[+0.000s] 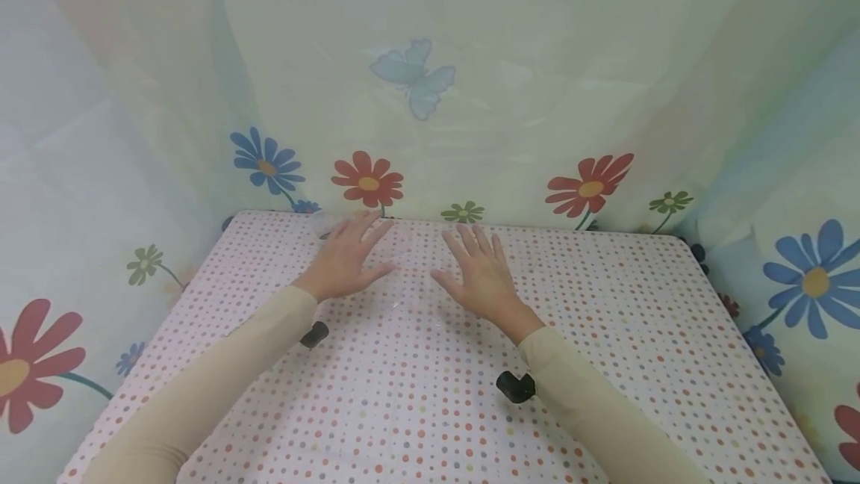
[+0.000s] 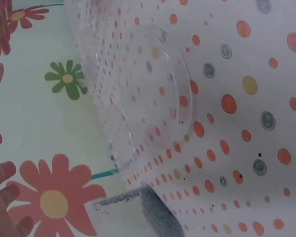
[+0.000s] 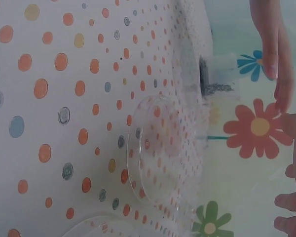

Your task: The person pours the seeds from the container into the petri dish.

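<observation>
My left hand (image 1: 343,256) is held over the back left of the dotted table, palm down, with straight, spread fingers and nothing in it. Just behind it, partly covered by its fingers, stands a clear container (image 2: 160,215) with dark grey, grainy contents. To the right, my right hand (image 1: 480,275) hovers palm down over the table, its fingers straight and also holding nothing. Below the hands lie several clear, shallow round dishes, hardly visible in the head view. One clear dish (image 2: 155,89) is plain in the left wrist view, and a clear dish (image 3: 155,148) in the right wrist view.
A white table (image 1: 403,409) with coloured dots fills the lower view. Flower-printed sheets (image 1: 510,110) rise behind it and at both sides. Black wrist cameras (image 1: 516,387) stick out beneath the sleeves. Another dish rim (image 3: 101,222) shows low in the right wrist view.
</observation>
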Available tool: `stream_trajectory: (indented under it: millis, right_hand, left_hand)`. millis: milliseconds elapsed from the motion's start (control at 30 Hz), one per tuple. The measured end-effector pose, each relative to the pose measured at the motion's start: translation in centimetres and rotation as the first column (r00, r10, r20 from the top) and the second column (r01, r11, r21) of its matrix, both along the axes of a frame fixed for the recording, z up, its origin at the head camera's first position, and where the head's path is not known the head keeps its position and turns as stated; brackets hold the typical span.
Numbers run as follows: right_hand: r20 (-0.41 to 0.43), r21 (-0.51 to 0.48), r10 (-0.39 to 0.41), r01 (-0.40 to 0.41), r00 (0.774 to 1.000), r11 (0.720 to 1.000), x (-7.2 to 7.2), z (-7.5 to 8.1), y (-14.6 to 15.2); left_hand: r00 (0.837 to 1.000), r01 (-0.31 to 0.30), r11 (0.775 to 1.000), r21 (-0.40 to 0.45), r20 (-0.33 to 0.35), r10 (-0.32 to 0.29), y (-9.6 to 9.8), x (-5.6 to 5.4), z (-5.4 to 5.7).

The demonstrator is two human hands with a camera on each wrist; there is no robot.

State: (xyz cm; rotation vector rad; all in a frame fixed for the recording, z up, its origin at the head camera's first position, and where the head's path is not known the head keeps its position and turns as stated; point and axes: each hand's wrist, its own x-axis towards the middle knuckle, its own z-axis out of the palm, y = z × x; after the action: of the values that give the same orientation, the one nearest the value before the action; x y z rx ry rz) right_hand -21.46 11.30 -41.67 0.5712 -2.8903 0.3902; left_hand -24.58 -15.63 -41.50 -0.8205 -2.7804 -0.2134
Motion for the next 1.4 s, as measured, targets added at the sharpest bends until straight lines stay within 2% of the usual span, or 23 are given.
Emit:
stream_trajectory:
  millis: [233, 367, 600, 833, 1033, 1200, 1400]
  right_hand:
    - [-0.007, -0.005, 0.025, -0.025, 1.000, 1.000, -0.4, -0.3, -0.5]
    - [-0.002, -0.009, 0.026, -0.026, 1.000, 1.000, -0.7, -0.5, -0.8]
    - [-0.009, -0.041, 0.041, -0.041, 0.999, 0.998, -1.2, -0.6, -1.1]
    - [-0.022, -0.069, 0.062, -0.063, 0.998, 0.996, -1.8, -0.9, -1.4]
    - [-0.007, -0.072, 0.061, -0.061, 0.998, 0.996, -2.0, -1.1, -1.5]
    - [0.017, -0.061, 0.051, -0.049, 0.999, 0.997, -2.0, -1.1, -1.7]
    - [0.007, -0.075, 0.055, -0.054, 0.998, 0.996, -2.1, -1.2, -1.9]
  left_hand:
    - [0.998, -0.064, 0.998, 0.017, 0.025, 0.064, -0.6, 0.0, -0.2]
    - [0.998, -0.065, 0.998, 0.022, 0.019, 0.065, -1.0, 0.0, -0.5]
    - [0.996, -0.080, 0.997, 0.016, 0.030, 0.079, -1.4, 0.1, -0.2]
    - [0.994, -0.103, 0.995, 0.015, 0.045, 0.102, -2.0, -0.1, -0.6]
    - [0.992, -0.122, 0.992, 0.024, 0.026, 0.121, -2.6, -0.4, -0.8]
    - [0.990, -0.136, 0.990, 0.034, 0.048, 0.134, -2.9, -0.5, -0.7]
    - [0.987, -0.149, 0.986, 0.069, 0.066, 0.145, -3.3, -0.8, -0.5]
